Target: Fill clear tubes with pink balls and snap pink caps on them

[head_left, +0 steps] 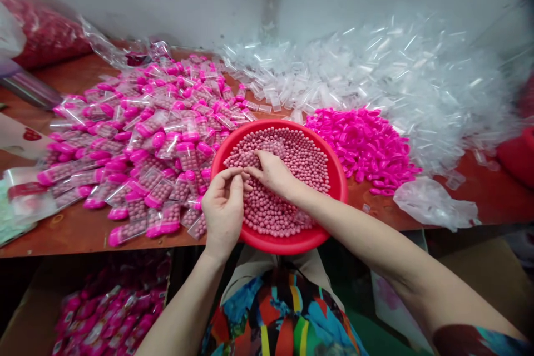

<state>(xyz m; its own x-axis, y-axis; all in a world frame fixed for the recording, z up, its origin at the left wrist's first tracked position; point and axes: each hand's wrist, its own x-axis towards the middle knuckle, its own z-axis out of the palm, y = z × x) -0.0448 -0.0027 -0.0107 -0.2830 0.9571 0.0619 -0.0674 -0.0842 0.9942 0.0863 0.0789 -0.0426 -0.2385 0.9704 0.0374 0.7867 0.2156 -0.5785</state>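
A red basin point(342, 183) full of small round pink beads point(287, 214) stands at the table's front edge. Over its left rim is my left hand point(223, 208), with the fingers curled in and the thumb against them. My right hand point(273, 175) reaches across the beads, and its closed fingertips meet those of the left. Whatever lies between the fingertips is too small or hidden to make out. Just beyond the right hand, a clear container point(276, 148) appears to lie on the beads. Another clear piece point(303, 218) rests near the basin's front.
Left of the basin spreads a heap of bead-filled clear containers with pink caps point(158, 139). To the right are loose pink caps point(362, 144), with a large pile of clear empty containers point(396, 78) behind. A crumpled plastic bag point(436, 203) lies at the front edge. Below, a box holds pink items point(112, 317).
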